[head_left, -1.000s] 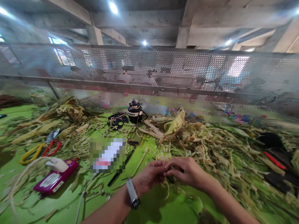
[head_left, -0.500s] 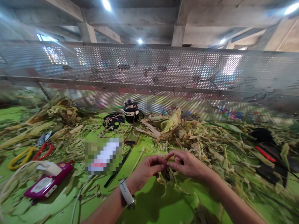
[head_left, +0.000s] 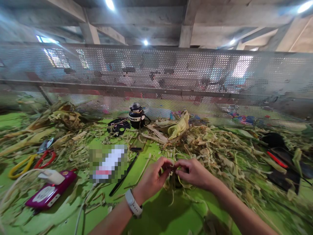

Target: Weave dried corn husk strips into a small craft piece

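Note:
Close together above the green table [head_left: 161, 223], my left hand [head_left: 154, 178] and my right hand [head_left: 197, 174] both have their fingertips pinched. Between them is a small bunch of thin, pale corn husk strips [head_left: 172, 192], whose loose ends hang below the fingers. My left wrist wears a watch with a white band [head_left: 133, 203]. Fingers hide the exact point where the strips are held. Beyond the hands lies a larger folded corn husk [head_left: 179, 127], and a heap of dry husk scraps [head_left: 220, 151] spreads to the right.
Left are scissors with yellow and red handles [head_left: 50, 159], a magenta power box [head_left: 52, 192] with a white plug, a cable and a blurred-out item [head_left: 109, 164]. A black bottle [head_left: 137, 117] stands before a perforated metal screen [head_left: 171, 75]. Dark items [head_left: 281, 163] lie right.
My left hand has risen slightly and turned, its fingers more curled. The right fingers have drawn in from a stretched pinch, and the strips hang more upright between the hands.

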### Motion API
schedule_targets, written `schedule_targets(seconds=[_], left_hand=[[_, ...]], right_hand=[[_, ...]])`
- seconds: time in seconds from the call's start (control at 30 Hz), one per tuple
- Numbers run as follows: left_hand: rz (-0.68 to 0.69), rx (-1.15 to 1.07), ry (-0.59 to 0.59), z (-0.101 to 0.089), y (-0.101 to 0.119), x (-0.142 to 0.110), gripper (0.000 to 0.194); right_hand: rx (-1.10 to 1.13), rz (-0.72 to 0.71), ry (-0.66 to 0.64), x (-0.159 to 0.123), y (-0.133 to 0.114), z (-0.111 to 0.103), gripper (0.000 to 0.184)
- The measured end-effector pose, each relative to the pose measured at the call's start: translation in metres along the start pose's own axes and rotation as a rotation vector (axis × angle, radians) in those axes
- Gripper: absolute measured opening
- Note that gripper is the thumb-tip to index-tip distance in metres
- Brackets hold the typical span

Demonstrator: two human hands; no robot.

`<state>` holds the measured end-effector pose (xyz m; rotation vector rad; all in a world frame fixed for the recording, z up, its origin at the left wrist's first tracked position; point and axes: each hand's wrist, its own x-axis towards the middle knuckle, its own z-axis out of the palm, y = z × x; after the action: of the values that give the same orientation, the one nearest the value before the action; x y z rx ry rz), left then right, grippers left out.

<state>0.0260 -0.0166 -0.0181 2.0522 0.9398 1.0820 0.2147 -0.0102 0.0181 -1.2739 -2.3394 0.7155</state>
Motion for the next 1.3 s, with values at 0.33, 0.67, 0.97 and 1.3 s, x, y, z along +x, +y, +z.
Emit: schedule_targets(seconds=[0.33,0.67,0.97,1.3], left_hand=[[0.426,0.664,0.233,0.003,-0.01,-0.005,0.038],[0.364,0.533,0.245,0.003,-0.003,-0.007,0.031],[-0.363,-0.548,0.134,0.009,0.003,0.004,0.027],[-0.233,-0.248,0.012,0.008,0.003,0.001,0.027]], right_hand=[[0.069,0.039,0.156,0.004,0.001,0.019,0.022],[0.118,0.041,0.315,0.004,0.004,0.024,0.02],[-0.015,-0.058,0.338,0.001,0.004,0.024,0.023],[-0.134,-0.091,0.255,0.001,0.008,0.027,0.024]])
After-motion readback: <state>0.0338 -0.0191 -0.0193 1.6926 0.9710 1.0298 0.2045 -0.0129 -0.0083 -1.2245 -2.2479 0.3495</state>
